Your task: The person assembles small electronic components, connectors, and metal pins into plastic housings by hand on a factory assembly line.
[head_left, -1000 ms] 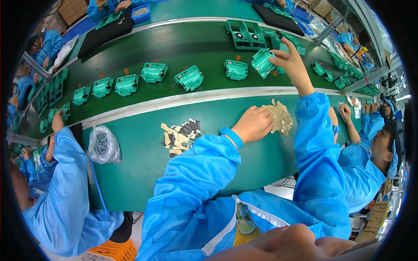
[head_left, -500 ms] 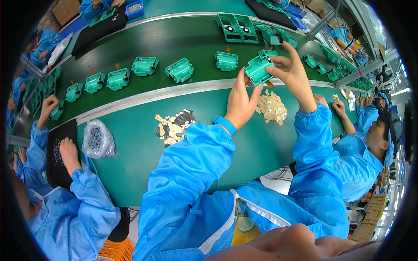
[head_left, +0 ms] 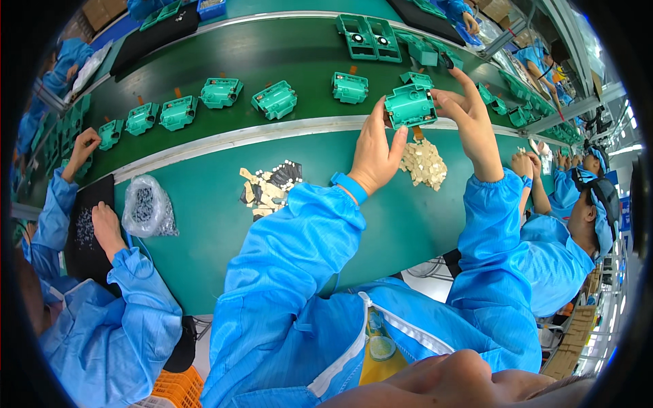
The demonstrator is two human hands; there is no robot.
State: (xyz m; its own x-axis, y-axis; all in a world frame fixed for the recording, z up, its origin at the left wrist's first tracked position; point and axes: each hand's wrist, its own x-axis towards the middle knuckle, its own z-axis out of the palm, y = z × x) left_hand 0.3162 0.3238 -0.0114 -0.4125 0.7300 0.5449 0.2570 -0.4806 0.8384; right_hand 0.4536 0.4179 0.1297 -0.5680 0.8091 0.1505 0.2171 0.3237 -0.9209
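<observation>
My left hand point(head_left: 374, 149) holds a green plastic housing point(head_left: 411, 107) by its left side, over the far edge of the green worktop. The housing's molded, ribbed face shows, with small metal parts at its corners and an orange strip hanging below. My right hand point(head_left: 471, 122) is at the housing's right edge, thumb and a fingertip against it, index finger stretched upward. Below the housing lies a pile of beige flat pieces point(head_left: 423, 165). To the left of my forearm lie mixed beige, black and white small pieces point(head_left: 271, 189). My palms' undersides are hidden.
A dark green conveyor point(head_left: 272, 68) runs beyond the worktop's metal rail, carrying a row of similar housings point(head_left: 275, 100) and paired green shells point(head_left: 368, 39). A clear bag of small parts point(head_left: 148, 207) stands left. Co-workers in blue sit on both sides; one's hand point(head_left: 107, 231) rests on a black mat.
The housing has turned from tilted to nearly level in my hands. My right thumb has slid from its face to its edge. The row of housings has shifted slightly left.
</observation>
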